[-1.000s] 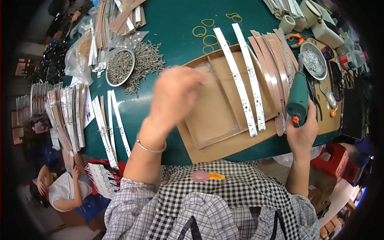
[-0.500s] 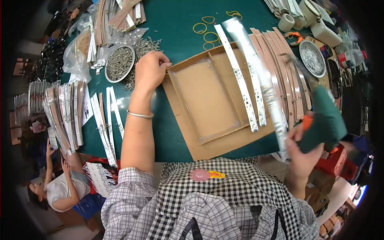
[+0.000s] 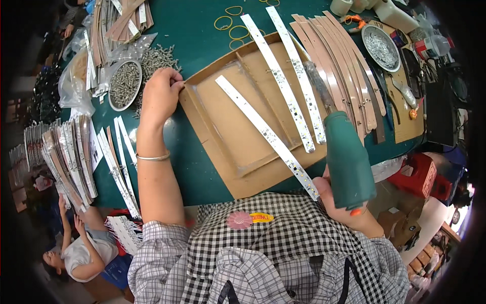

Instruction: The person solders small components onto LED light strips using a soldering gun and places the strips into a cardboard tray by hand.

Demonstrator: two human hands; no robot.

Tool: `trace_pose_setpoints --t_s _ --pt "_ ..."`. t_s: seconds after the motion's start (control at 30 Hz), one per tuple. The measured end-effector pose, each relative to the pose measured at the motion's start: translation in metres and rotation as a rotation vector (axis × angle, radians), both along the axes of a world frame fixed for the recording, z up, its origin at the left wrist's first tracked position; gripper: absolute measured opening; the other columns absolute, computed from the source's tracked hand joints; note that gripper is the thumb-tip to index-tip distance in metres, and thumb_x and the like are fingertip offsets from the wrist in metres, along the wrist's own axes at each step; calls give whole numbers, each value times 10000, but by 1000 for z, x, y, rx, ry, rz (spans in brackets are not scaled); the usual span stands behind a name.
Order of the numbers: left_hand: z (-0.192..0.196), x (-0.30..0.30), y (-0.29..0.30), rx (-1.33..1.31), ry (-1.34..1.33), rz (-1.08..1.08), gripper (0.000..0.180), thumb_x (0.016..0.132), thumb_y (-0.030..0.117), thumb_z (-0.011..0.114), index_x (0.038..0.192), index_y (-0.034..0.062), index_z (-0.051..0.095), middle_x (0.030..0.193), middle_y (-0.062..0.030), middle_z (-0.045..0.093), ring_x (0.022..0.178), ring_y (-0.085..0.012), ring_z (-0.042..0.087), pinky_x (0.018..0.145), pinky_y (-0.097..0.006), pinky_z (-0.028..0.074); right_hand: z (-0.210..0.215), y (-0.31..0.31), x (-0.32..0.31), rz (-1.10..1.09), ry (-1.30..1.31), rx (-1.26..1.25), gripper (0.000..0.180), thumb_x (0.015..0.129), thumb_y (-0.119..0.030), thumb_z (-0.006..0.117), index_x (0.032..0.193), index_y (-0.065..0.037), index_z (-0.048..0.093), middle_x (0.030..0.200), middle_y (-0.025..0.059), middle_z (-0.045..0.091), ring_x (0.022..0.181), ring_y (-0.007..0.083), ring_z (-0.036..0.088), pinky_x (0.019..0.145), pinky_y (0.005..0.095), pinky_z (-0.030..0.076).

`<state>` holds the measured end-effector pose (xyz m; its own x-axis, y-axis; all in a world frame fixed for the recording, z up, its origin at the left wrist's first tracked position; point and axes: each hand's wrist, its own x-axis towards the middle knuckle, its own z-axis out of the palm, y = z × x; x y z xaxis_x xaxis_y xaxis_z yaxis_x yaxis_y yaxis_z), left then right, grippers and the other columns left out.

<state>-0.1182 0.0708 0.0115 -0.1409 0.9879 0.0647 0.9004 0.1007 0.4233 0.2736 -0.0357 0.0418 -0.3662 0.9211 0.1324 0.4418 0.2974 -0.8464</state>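
even, bright overhead light fell on the green table point(image 3: 202, 30); shadows beside it were soft and short. fisheye bending curved straight edges away from the table, a black vignette ringed the frame, and the far corners were dim and blurred.

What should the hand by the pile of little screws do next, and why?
Probably pinch up one screw. The left hand rests at the edge of the loose screws, beside the cardboard tray. The right hand holds a green power screwdriver and a white strip lying across the tray.
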Motion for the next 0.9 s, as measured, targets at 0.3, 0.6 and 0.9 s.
trace_pose_setpoints --t_s 0.3,0.6,0.9 --pt "15 21 -8 152 -49 196 118 791 79 666 887 15 692 852 -149 686 753 -311 651 717 -364 504 16 26 8 75 -144 172 643 800 -84 741 1348 -29 409 866 8 487 742 126 468 647 272 419" --pt "9 20 -16 472 31 92 124 794 27 682 912 35 720 830 -97 692 718 -224 655 706 -293 511 17 34 -7 -257 460 -207 768 732 -53 781 1383 17 379 837 39 487 646 107 485 499 187 417" --pt "37 79 -51 196 -1020 73 157 838 -8 674 986 -57 667 868 -77 683 723 -111 626 679 -234 511 27 44 -18 -160 368 -291 708 734 3 729 1360 24 399 885 54 556 679 106 525 545 219 454"
